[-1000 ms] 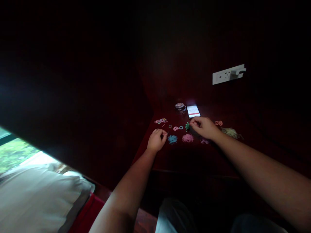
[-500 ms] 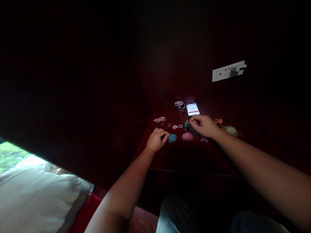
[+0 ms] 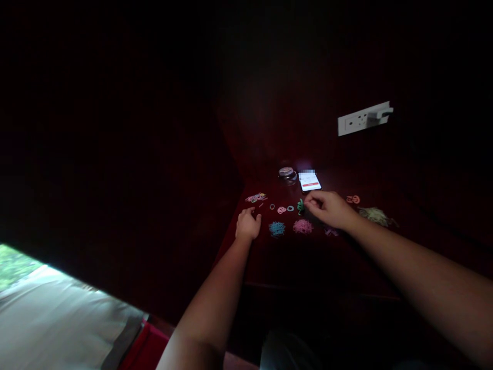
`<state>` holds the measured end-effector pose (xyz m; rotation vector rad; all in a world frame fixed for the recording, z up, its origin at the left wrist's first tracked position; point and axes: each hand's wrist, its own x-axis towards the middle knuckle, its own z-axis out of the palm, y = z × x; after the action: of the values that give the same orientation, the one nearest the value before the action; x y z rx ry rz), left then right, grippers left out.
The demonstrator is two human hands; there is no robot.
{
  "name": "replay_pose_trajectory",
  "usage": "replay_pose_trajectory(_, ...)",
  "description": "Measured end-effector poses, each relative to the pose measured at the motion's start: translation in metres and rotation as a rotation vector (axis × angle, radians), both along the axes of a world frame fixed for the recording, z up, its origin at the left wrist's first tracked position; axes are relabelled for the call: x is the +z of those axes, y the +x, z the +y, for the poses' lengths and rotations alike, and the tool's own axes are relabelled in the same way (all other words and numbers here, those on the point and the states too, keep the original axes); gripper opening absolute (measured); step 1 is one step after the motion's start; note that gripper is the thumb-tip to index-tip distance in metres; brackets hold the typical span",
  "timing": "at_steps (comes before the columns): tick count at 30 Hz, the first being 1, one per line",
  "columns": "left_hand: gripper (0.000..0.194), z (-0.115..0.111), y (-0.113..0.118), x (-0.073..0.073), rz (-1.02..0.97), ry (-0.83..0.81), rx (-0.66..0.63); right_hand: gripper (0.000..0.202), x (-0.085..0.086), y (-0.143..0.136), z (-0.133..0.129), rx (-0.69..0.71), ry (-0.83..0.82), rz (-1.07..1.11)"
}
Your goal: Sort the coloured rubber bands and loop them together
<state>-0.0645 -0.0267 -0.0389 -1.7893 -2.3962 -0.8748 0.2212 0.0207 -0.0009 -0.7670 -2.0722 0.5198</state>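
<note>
Small bands, probably elastic, laid out on the dark red table. Done, as judged from layout: single-colour piles formed — blue pile, pink pile, purple pile partly hidden by the right forearm, pale yellow pile. Thicker pieces grouped: green coils, orange rings, pink rings. Left: a mixed-colour heap, not yet split up. Left hand placed just below that heap, fingers loosely spread, nothing seen held. Right hand narrowed to a pinch beside the green coils — whether anything is gripped cannot be told.
</note>
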Motion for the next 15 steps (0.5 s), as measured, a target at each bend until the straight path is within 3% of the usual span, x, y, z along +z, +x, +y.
replay_pose_trajectory(3,0.04,0.015,0.001,0.002,0.013,-0.031,0.05,0.018,0.001,0.0,-0.001,-0.001,0.0,-0.009)
replay_pose_trajectory(8,0.024,0.035,-0.001,0.002,-0.011,0.09,0.035,0.019,0.002,0.0,-0.004,-0.007,0.004,-0.013)
replay_pose_trajectory(11,0.02,0.041,-0.014,0.001,-0.228,0.246,0.02,0.018,0.003,0.0,-0.005,-0.005,0.003,-0.017)
replay_pose_trajectory(15,0.032,0.034,-0.042,0.005,-0.608,0.367,0.162,0.017,0.004,0.002,-0.006,-0.008,0.009,-0.013)
